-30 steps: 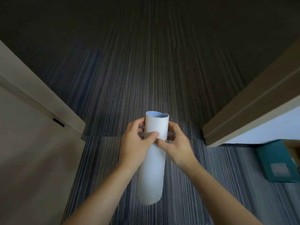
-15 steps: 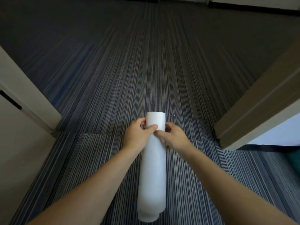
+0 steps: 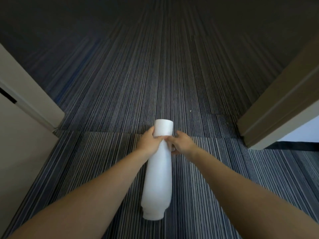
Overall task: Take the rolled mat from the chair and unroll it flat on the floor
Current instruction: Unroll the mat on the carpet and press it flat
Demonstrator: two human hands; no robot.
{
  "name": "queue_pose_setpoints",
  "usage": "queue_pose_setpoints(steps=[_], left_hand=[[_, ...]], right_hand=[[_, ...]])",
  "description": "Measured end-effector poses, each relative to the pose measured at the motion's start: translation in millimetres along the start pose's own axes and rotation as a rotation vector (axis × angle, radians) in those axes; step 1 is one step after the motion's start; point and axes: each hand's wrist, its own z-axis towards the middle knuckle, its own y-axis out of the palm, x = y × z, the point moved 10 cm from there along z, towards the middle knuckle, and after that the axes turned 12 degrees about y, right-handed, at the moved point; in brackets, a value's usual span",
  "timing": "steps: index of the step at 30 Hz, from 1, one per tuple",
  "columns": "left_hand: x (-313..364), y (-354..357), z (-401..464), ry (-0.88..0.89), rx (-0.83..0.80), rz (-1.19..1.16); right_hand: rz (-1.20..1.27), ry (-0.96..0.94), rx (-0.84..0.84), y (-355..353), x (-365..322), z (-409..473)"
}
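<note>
The rolled white mat (image 3: pixel 158 176) is held lengthwise in front of me, its far end pointing away over the striped carpet floor (image 3: pixel 155 75). My left hand (image 3: pixel 149 141) grips the roll near its far end from the left. My right hand (image 3: pixel 181 144) holds the same spot from the right, thumb pressed on the roll. The near end of the roll hangs lower, toward me. The chair is out of view.
A beige door or panel (image 3: pixel 22 135) stands at the left. A brown door frame and white wall (image 3: pixel 283 107) close in at the right. Open striped carpet stretches ahead between them, with a seam (image 3: pixel 103 132) across it.
Both arms have stretched forward and the roll has moved away from me and tilted flatter. The view has advanced through the doorway; the teal box at the right has left the frame.
</note>
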Motion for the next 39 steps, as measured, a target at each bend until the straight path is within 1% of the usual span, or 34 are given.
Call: queue_pose_setpoints(steps=[3,8,11,19,25,30,32,35,39], left_hand=[[-23,9,-14,-0.041,-0.106,0.085],[-56,16,-19,-0.055,-0.198,0.129],[-57,13,-15,-0.043,-0.173,0.165],[-53,23,-11,0.002,-0.157,0.166],[-60,44,-20,-0.027,-0.219,0.146],[-60,48,-22,-0.046,-0.214,0.138],[-60,51,-24,-0.047,-0.222,0.138],[-55,54,-25,0.005,-0.228,0.167],[-49,66,-26,0.107,-0.278,0.265]], right_hand=[[-0.156,0.028,0.025,0,22,5],[-0.253,0.026,0.044,4,48,8],[-0.244,0.003,0.094,-4,47,13],[-0.249,-0.058,0.146,-14,36,8],[-0.315,0.005,0.186,-34,57,5],[-0.357,0.102,0.151,-31,82,4],[-0.338,0.126,0.133,-24,89,3],[-0.365,0.098,0.111,-9,86,2],[-0.392,0.100,0.147,5,81,4]])
